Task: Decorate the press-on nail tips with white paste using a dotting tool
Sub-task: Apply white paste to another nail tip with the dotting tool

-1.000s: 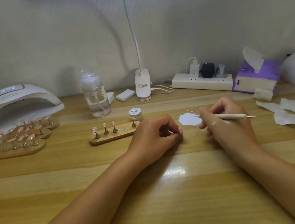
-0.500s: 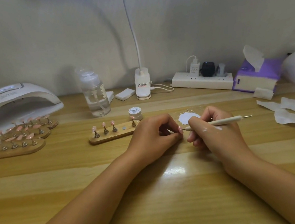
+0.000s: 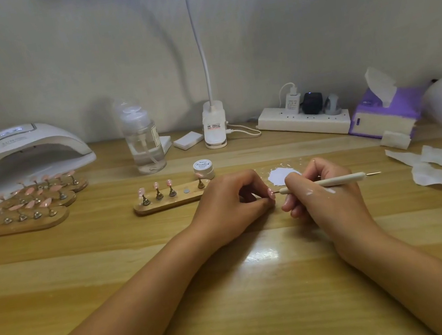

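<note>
Item, left hand (image 3: 229, 204): mine, resting on the tabletop (image 3: 235, 296) at centre, fingers curled in and pinching one pink press-on nail tip (image 3: 271, 193) at their right edge; whether its little stand is still under it, I cannot tell. Item, right hand (image 3: 323, 194): fingers closed round the dotting tool (image 3: 330, 181) in a pen grip, shaft lying level, white smears on the back of the hand. Change noted: a second ago this hand sat further right with the tool's near end over the white paste patch (image 3: 281, 176); it has since swung left, and the metal point now meets the held tip, or stands just off it. I read this as paste loaded and the dotting stroke beginning, one tip among many. Item, wooden holder (image 3: 167, 202): just left of my left hand, carrying four mounted tips and one bare round magnet spot, probably where the held tip belongs. Item, paste jar (image 3: 204, 168): small, white-lidded, just beyond the holder's right end. Item, three more wooden holders (image 3: 24, 206): far left, rows of pink tips, in front of the nail curing lamp (image 3: 22, 159). Item, cut wipes (image 3: 430, 164): right of the tool's free end. Caution: the tip is small and the paste wet, so a light touch and steady pinch seem needed.
</note>
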The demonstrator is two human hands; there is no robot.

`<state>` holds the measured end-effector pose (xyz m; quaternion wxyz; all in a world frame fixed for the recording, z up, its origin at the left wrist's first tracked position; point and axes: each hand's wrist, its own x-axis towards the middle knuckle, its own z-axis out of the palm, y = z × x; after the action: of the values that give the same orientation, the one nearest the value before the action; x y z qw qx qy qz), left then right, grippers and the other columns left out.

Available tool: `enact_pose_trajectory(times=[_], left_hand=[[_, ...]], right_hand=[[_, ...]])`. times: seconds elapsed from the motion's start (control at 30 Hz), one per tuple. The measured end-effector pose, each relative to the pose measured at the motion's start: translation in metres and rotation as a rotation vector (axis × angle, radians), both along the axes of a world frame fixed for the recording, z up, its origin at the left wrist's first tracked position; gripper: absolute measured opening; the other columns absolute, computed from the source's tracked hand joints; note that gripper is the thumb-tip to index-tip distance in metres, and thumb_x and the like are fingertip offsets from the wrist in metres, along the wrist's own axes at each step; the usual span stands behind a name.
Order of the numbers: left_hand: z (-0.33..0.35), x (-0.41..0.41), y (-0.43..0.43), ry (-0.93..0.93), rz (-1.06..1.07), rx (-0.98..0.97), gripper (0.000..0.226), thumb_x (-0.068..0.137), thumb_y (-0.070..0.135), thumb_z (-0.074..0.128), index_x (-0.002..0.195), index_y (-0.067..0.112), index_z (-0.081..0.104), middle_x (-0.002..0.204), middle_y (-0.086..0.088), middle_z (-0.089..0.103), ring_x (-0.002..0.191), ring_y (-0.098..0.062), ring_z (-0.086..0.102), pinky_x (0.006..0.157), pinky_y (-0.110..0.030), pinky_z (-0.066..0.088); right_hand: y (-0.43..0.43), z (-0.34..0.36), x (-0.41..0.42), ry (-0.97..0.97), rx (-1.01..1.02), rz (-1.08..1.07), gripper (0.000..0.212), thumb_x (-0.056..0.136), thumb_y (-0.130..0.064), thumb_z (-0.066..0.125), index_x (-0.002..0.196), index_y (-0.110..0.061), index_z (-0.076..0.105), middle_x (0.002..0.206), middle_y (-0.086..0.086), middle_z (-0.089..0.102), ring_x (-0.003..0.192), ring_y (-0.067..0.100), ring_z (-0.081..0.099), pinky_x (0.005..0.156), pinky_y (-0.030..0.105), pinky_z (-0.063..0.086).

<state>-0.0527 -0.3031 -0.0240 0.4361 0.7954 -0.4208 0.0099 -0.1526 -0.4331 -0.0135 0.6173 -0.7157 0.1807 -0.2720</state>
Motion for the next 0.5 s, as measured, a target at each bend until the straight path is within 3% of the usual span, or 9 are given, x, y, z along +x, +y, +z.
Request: enact_pose_trajectory(times=[0.37,0.5], left_hand=[[0.0014,-0.0010,-0.0002,0.003,-0.001,0.004,0.021,0.081,0.015,0.077,0.076,0.032,0.066,0.078,0.011,0.071,0.073,-0.005,0.066,0.070,-0.034,0.055],[0.0016,-0.0008,-0.0002,0.003,0.000,0.006,0.020,0.081,0.016,0.078,0.076,0.031,0.066,0.079,0.011,0.073,0.072,-0.003,0.066,0.067,-0.027,0.053]], right_hand=[[0.0001,0.0015,-0.0014,-0.020,0.039,-0.016,0.023,0.083,-0.010,0.063,0.066,-0.012,0.047,0.051,0.009,0.066,0.040,0.009,0.053,0.044,0.021,0.043],[0.0026,0.0019,-0.0011,0.007,0.032,-0.033,0.020,0.065,-0.023,0.060,0.057,-0.019,0.042,0.046,0.008,0.061,0.038,0.011,0.048,0.042,0.021,0.039]])
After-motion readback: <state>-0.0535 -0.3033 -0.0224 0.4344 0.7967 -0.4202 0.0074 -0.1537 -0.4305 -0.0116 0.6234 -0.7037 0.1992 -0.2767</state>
